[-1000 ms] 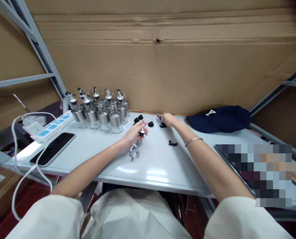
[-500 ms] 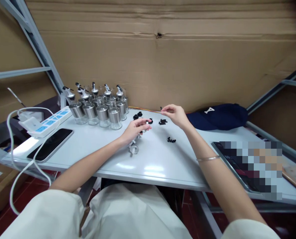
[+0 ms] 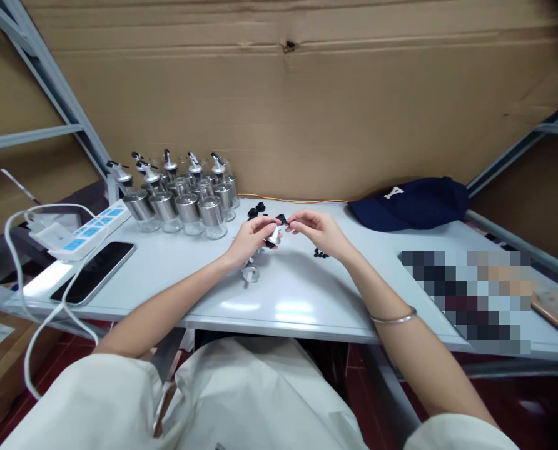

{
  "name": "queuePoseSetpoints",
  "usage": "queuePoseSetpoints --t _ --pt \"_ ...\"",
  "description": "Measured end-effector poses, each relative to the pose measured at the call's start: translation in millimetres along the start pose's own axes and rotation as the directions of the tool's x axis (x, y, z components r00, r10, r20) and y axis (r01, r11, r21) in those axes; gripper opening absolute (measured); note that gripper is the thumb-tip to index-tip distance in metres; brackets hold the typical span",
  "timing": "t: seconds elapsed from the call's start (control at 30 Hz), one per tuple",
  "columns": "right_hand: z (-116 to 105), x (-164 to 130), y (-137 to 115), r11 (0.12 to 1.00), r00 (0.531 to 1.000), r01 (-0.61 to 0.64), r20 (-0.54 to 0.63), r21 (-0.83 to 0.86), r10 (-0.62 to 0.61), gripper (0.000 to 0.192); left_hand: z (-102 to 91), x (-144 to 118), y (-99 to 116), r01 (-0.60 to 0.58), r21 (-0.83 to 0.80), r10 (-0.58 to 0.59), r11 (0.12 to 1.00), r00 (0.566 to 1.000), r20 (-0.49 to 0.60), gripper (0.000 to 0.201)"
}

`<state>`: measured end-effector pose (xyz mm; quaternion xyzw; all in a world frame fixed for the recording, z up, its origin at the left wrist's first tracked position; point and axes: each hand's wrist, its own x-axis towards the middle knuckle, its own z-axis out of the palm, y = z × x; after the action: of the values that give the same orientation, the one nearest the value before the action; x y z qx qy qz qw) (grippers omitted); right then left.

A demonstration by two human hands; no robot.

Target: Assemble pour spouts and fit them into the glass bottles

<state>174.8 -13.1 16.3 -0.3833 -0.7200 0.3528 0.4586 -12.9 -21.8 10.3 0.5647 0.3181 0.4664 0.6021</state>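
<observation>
My left hand [image 3: 251, 242] holds a silver pourer spout [image 3: 274, 234] with a black base, gripped between thumb and fingers. Close by on the right, my right hand [image 3: 319, 232] pinches a small black piece [image 3: 288, 224], mostly covered by the fingertips, near the top of the spout. Behind the hands lie several black stoppers [image 3: 260, 207]. More silver spout parts [image 3: 250, 274] are on the table beneath my left hand, partly hidden by it. A little group of tiny black parts [image 3: 321, 253] sits below my right hand.
Several glass bottles with steel bands [image 3: 187, 209], some topped with pourers, stand at the back left. A power strip [image 3: 91, 231], white cable and phone [image 3: 96, 272] occupy the left side. A navy cap [image 3: 410, 203] lies back right; a partly blurred-out device is at the right.
My right hand has come left and down toward my left hand, carrying the small black piece. The spout in my left hand is now more visible. The view has shifted slightly.
</observation>
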Motion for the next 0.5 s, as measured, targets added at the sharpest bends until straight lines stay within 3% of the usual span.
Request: queuePoseSetpoints --t 0.1,0.3,0.5 --pt "1 -1 0 0.999 1.0 -0.017 0.013 -0.033 0.017 0.028 -1.1 0 -1 -0.018 -0.001 0.018 1.0 1.0 -0.024 0.034" --pt "5 -3 -5 0.964 0.992 0.126 0.014 -0.235 -0.127 0.025 -2.3 0 0 -0.01 0.005 0.01 1.0 1.0 -0.018 0.036" --pt "13 -1 -1 0.998 0.993 0.058 -0.106 0.035 -0.054 0.027 0.5 -2 0 0.019 0.071 -0.024 0.997 0.997 0.071 0.033"
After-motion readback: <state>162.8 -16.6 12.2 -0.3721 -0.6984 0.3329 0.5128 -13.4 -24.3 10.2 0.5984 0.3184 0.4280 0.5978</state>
